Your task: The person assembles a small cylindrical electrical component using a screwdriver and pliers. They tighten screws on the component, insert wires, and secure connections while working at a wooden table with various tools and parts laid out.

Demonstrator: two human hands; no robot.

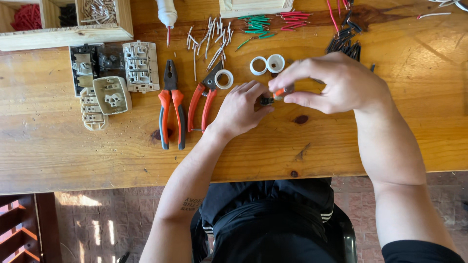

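A small dark part (266,101) is sitting between the two hands, just above the wooden table (341,146), and an orange-handled tool (282,92) is meeting it from the right. The tool's long axis is running roughly left to right, tip toward the dark part. The left hand (240,109) is pinching the dark part between thumb and fingertips from the left, and the right hand (331,83) is gripping the orange handle with thumb and forefinger closed on it, other fingers curled over (what the tip is doing there is too small to tell). Both hands are touching their pieces, so neither is nearer. Just beyond them three white rings (265,65) are lying; to the left, red-handled cutters (202,102) and orange pliers (171,104); farther left, beige socket parts (112,78). Green (258,24), red (293,19), white (212,41) and black (346,44) wire pieces are lying along the far edge.
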